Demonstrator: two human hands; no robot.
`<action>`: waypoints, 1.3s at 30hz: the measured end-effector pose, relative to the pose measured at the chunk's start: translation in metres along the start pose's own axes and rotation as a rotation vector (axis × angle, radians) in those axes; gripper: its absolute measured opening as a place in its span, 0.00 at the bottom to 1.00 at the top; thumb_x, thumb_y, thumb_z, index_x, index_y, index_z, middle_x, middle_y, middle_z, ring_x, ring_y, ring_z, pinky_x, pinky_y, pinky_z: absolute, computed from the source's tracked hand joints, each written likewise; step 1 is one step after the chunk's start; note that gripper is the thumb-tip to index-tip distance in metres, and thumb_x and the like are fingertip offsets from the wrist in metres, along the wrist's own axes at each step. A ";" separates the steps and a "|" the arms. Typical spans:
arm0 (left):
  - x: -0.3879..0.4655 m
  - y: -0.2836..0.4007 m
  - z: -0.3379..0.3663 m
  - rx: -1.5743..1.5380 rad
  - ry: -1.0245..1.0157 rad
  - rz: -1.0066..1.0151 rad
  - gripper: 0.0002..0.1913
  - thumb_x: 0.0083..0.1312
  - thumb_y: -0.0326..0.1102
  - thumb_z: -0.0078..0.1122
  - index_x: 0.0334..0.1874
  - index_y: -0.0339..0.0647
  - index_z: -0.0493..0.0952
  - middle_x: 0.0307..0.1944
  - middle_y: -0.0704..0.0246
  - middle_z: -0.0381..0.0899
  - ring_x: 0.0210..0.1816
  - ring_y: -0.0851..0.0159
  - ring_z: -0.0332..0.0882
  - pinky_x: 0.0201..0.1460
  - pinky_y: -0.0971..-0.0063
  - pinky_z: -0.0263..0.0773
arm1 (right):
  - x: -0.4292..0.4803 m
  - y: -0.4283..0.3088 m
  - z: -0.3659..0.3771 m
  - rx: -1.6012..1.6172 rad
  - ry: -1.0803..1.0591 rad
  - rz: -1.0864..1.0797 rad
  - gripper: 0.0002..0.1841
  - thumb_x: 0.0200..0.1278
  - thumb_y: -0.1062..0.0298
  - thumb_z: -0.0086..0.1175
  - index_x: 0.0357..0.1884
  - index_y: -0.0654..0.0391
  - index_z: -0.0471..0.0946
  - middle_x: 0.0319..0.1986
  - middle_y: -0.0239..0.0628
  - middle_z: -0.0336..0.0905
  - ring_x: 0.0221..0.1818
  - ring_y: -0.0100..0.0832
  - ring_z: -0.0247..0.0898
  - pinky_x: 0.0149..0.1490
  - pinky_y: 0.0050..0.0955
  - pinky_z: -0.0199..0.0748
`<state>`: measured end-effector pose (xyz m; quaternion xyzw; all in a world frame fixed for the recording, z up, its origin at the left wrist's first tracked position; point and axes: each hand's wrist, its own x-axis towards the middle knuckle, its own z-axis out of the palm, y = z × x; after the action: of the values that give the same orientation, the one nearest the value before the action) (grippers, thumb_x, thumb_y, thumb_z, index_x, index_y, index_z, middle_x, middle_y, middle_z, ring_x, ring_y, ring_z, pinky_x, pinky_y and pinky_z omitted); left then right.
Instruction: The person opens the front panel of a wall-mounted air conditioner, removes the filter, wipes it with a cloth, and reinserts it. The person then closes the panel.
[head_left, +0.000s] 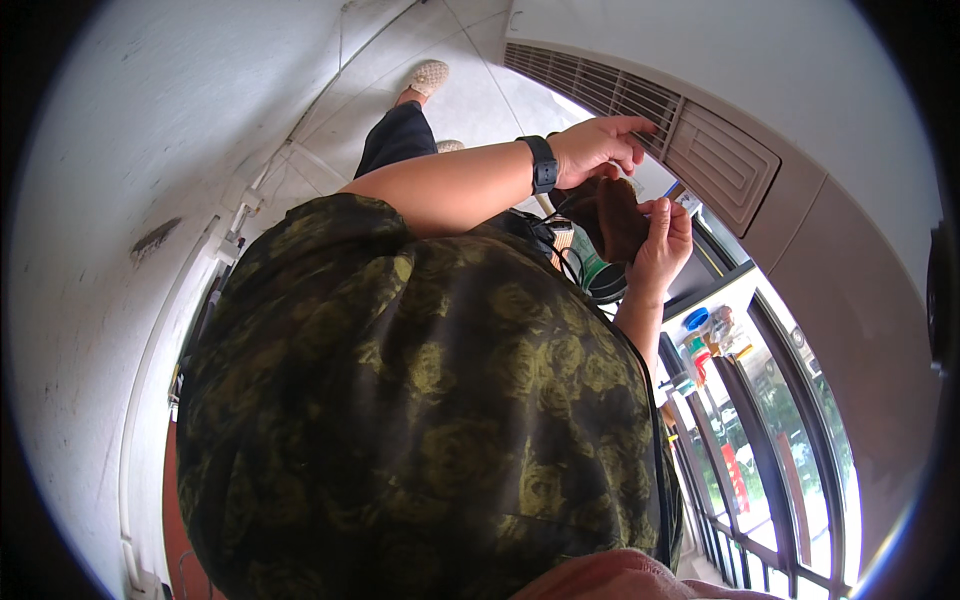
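A piece of dark brown cloth (619, 221), folded and hanging, is held between my two hands beyond the front of my patterned shirt (450, 405). My left hand (600, 150), with a black watch (541, 165) on the wrist, pinches its upper edge with thumb and fingertips. Its other fingers spread towards the right. At the cloth's right side, the thumb and fingers of my right hand (666, 234) grip the edge. Below the cloth stands a green and white container (589, 261), partly hidden, with black cables (566, 259) beside it.
A large pale housing with a slatted grille (592, 82) rises past my hands. Barred windows (765, 420) and a surface with a blue lid (696, 319) and jars are on the right. A white wall (97, 262) runs along the left. A woven slipper (430, 77) rests on the tiled floor (480, 97).
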<state>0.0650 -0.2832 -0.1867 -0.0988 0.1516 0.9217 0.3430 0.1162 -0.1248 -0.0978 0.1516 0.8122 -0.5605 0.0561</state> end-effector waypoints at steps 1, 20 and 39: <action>-0.001 0.001 0.000 -0.051 -0.009 -0.009 0.30 0.57 0.22 0.53 0.65 0.41 0.66 0.36 0.71 0.75 0.37 0.72 0.72 0.40 0.78 0.68 | 0.001 0.002 0.000 -0.011 -0.003 0.001 0.10 0.69 0.63 0.56 0.35 0.60 0.77 0.29 0.30 0.79 0.33 0.18 0.68 0.44 0.19 0.64; -0.015 0.010 0.029 0.047 0.174 -0.007 0.28 0.60 0.30 0.55 0.66 0.43 0.65 0.49 0.70 0.75 0.44 0.72 0.72 0.47 0.75 0.68 | -0.008 -0.013 0.010 -0.017 -0.047 0.025 0.08 0.68 0.67 0.57 0.36 0.62 0.76 0.30 0.32 0.79 0.34 0.19 0.71 0.44 0.18 0.67; -0.019 0.006 0.042 0.160 0.163 0.036 0.31 0.60 0.25 0.53 0.69 0.38 0.64 0.52 0.70 0.72 0.41 0.75 0.69 0.47 0.80 0.68 | -0.011 -0.021 0.001 -0.008 -0.040 0.019 0.07 0.68 0.68 0.57 0.36 0.62 0.76 0.29 0.31 0.79 0.33 0.19 0.72 0.43 0.18 0.68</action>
<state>0.0713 -0.2844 -0.1405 -0.1428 0.2539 0.9016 0.3198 0.1201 -0.1350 -0.0767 0.1478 0.8118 -0.5594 0.0785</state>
